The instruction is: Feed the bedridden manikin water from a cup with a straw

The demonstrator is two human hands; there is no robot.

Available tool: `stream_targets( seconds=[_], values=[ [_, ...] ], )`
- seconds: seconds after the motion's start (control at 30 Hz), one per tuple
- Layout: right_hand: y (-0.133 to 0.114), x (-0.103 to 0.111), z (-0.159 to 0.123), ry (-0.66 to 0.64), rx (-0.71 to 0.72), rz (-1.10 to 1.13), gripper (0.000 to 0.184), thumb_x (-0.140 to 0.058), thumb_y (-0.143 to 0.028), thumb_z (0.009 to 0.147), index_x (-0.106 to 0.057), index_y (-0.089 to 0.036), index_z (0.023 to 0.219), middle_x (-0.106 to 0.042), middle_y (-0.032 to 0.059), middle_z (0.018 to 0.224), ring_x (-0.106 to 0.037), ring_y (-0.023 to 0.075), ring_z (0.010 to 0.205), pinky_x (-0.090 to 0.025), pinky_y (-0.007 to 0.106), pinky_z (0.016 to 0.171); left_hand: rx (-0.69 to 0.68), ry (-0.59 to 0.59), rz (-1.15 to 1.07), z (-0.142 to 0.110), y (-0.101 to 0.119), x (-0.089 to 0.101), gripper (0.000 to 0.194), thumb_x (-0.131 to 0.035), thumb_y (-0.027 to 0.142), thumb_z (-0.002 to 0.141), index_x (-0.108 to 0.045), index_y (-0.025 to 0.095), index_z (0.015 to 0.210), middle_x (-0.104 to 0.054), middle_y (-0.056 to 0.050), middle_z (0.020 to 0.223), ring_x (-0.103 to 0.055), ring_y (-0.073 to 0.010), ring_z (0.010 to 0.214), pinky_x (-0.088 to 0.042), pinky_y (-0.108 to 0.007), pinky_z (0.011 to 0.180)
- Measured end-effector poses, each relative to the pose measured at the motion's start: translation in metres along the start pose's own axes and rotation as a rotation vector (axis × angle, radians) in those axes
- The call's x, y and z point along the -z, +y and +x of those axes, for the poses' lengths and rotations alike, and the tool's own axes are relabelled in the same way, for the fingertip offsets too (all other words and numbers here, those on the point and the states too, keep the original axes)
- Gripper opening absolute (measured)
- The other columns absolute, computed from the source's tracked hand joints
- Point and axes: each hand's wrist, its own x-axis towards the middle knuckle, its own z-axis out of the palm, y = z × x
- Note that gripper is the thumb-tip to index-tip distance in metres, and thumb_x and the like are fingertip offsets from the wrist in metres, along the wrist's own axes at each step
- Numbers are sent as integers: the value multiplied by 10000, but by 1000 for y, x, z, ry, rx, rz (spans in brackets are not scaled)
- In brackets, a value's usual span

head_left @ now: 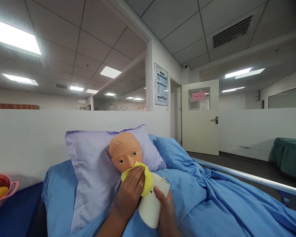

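Observation:
A training manikin [124,149] lies in bed with its head on a lilac pillow [88,164], covered by a blue blanket [212,197]. My left hand [130,192] presses a yellow cloth [146,179] against the manikin's mouth and chin, fingers closed over the cloth. My right hand [166,210] is wrapped round a white cup [151,202] held just below the cloth, near the manikin's chin.
A pink basin [1,194] with something yellow inside sits on a dark blue surface at the far left. A metal bed rail [249,177] runs along the right side. A white partition wall stands behind the bed; a white door [199,117] and a green-covered bed [288,154] are to the right.

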Motion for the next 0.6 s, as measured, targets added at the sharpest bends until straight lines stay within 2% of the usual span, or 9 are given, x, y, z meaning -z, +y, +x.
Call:
stream_targets(
  seconds=[0.1,0.2,0.37,0.5,0.6],
  values=[
    [-2,-2,0,1,-24,2,714,-889,-518,592,-574,-214,1156,-773,60,942,-722,277,754,-575,360,626,3,19,20,-3,3,2,286,-458,112,1009,-624,78,1240,-725,-137,1241,-634,-223,1262,-562,-385,1057],
    [-1,0,1,0,-37,-17,762,-886,-536,588,-563,-203,1192,-777,64,934,-724,280,732,-570,356,596,12,23,4,-9,6,8,259,-456,119,1011,-645,74,1183,-750,-136,1169,-675,-210,1188,-576,-363,1027],
    [3,4,2,-39,-51,-6,776,-889,-522,619,-561,-198,1242,-777,61,937,-728,281,754,-580,365,625,65,29,-124,-17,9,23,240,-456,131,1011,-652,104,1148,-764,-123,1088,-707,-182,1106,-577,-314,1010],
    [4,3,4,-55,-23,29,755,-897,-517,613,-589,-189,1219,-776,74,953,-730,297,790,-591,395,678,71,52,-181,-1,8,25,242,-467,111,995,-631,122,1173,-744,-135,1151,-674,-197,1188,-574,-349,1033],
    [5,4,7,-50,20,38,664,-910,-511,598,-633,-198,1114,-772,61,928,-717,271,773,-581,367,669,52,73,-154,19,5,14,267,-524,82,962,-613,121,1210,-727,-143,1211,-628,-225,1264,-556,-421,1077]
  ],
)
